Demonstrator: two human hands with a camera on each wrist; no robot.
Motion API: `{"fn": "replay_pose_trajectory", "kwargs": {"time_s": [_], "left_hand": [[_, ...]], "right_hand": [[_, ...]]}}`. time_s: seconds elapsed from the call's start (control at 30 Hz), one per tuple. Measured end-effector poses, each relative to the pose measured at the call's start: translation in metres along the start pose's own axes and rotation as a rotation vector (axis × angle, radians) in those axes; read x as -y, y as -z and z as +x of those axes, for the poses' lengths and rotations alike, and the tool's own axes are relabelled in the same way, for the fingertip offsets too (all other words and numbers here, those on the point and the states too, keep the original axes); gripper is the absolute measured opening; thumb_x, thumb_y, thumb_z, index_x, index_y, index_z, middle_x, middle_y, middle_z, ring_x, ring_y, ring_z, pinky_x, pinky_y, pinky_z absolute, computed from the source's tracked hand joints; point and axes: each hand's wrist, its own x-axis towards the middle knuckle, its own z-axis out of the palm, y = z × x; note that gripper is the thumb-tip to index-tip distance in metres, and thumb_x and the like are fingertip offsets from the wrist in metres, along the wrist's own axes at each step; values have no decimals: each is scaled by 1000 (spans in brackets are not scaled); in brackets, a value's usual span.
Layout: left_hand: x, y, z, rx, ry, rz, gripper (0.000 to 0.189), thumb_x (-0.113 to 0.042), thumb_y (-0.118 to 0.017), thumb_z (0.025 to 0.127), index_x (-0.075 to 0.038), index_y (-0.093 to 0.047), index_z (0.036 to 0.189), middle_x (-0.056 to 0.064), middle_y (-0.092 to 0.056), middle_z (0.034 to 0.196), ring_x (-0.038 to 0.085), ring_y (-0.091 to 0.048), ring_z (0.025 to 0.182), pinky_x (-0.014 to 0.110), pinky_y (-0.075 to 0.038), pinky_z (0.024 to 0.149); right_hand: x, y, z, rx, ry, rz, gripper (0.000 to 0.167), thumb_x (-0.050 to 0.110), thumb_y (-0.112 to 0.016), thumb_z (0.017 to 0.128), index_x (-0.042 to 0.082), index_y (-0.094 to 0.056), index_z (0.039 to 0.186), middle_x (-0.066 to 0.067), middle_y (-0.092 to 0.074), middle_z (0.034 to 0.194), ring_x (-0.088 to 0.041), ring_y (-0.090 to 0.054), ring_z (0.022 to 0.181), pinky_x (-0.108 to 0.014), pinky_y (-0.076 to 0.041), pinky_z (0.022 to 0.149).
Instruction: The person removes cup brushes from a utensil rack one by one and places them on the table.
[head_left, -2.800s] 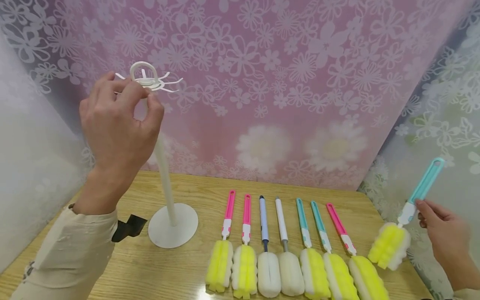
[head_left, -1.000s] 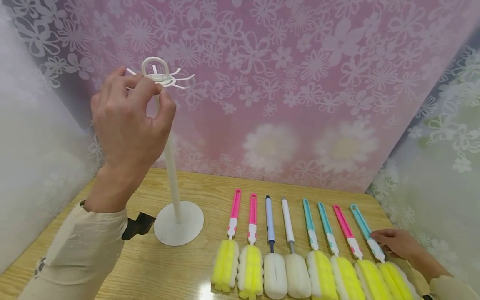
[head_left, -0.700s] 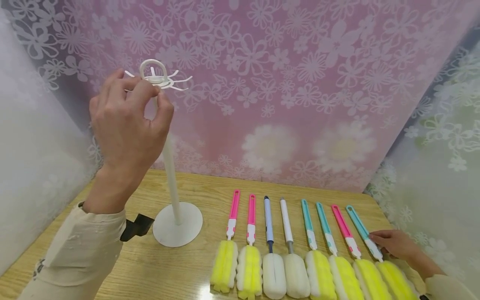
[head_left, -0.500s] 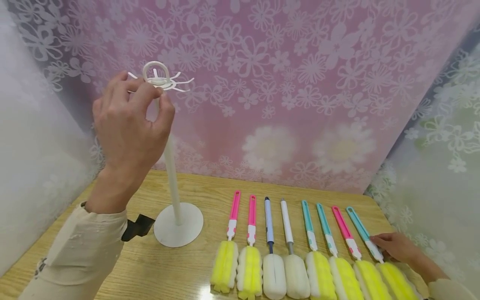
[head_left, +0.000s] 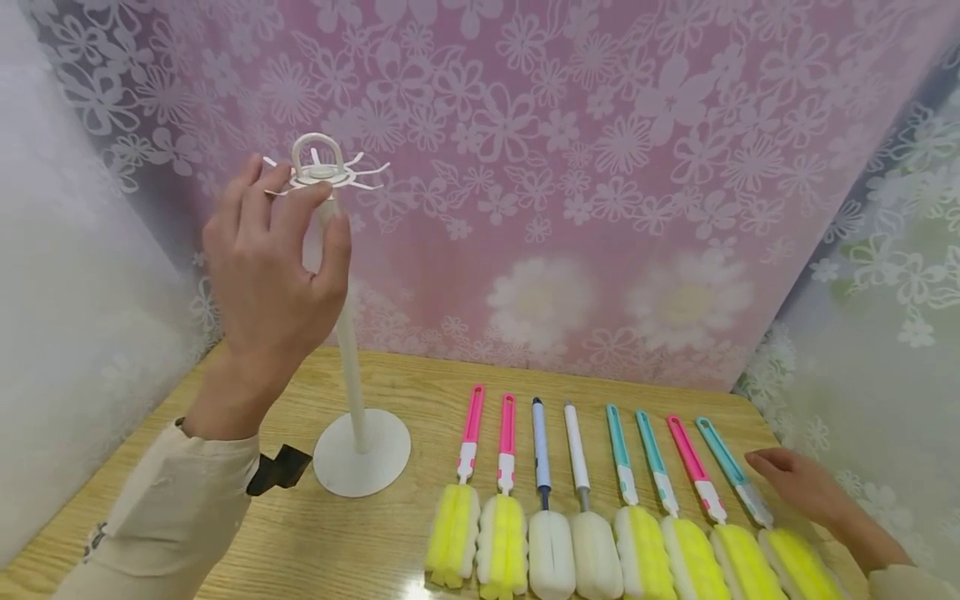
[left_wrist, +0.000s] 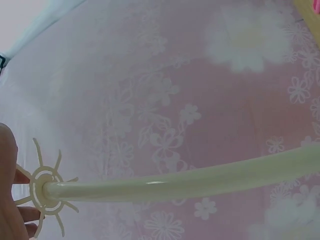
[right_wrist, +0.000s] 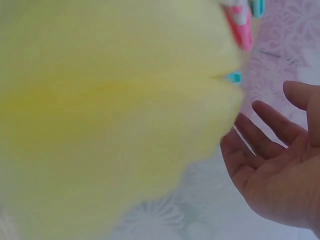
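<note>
My left hand [head_left: 277,275] is at the top of a white stand [head_left: 348,367] with a ring of curved hooks [head_left: 322,175]. Its fingers are loosely bent beside the hooks, and a gap shows between thumb and index finger. The left wrist view shows fingertips behind the hook ring [left_wrist: 46,191]; contact is hard to judge. At the right, my right hand [head_left: 817,496] is open beside a teal-handled sponge brush [head_left: 723,450], apart from its handle. Its fingers hold nothing in the right wrist view, where a yellow sponge head [right_wrist: 100,120] fills much of the picture.
Several more sponge brushes lie in a row on the wooden table [head_left: 285,542], including a pink-handled one [head_left: 472,429], a blue-handled one [head_left: 541,442] and a white-handled one [head_left: 576,446]. A flowered pink backdrop [head_left: 450,275] stands behind, with pale panels at both sides.
The teal brush went from raised in the right hand to lying at the row's right end. The right hand has let go and drawn slightly right. The left hand's fingers have loosened at the hooks.
</note>
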Motion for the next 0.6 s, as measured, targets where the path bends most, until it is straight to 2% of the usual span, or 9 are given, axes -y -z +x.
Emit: {"fn": "replay_pose_trajectory", "kwargs": {"time_s": [0.13, 0.23, 0.4, 0.53, 0.6], "left_hand": [[4, -3, -6, 11, -33, 9, 48, -36, -45, 89, -6, -60, 124, 23, -49, 136, 31, -34, 135, 48, -20, 110], [5, -4, -10, -11, -52, -7, 52, -35, -46, 89, -7, -54, 132, 23, -43, 141, 31, -31, 137, 47, -18, 111], [4, -10, -23, -109, -82, -23, 50, -32, -47, 85, -8, -53, 129, 21, -42, 141, 34, -32, 134, 49, -20, 109], [2, -19, -42, -181, -80, -51, 48, -28, -50, 82, -10, -53, 126, 19, -40, 139, 35, -33, 129, 51, -21, 105], [1, -23, -53, -197, -86, -71, 48, -25, -52, 80, -10, -53, 125, 17, -39, 137, 37, -34, 125, 53, -24, 98]], "right_hand": [[13, -1, -1, -74, 71, -14, 64, 41, -33, 103, -18, -46, 126, -40, -47, 124, -56, -48, 109, -60, -46, 78], [24, -3, -3, -109, 88, -8, 64, 42, -33, 102, -16, -45, 128, -39, -46, 126, -55, -48, 110, -59, -47, 78], [42, -7, -8, -161, 87, 13, 65, 44, -35, 101, -14, -44, 131, -39, -45, 128, -54, -49, 109, -58, -48, 77], [54, -10, -10, -188, 108, 20, 64, 44, -35, 101, -11, -43, 133, -39, -41, 131, -56, -45, 112, -61, -47, 77], [58, -13, -10, -193, 118, 22, 64, 45, -35, 101, -9, -43, 134, -39, -38, 134, -56, -42, 115, -63, -45, 78]]}}
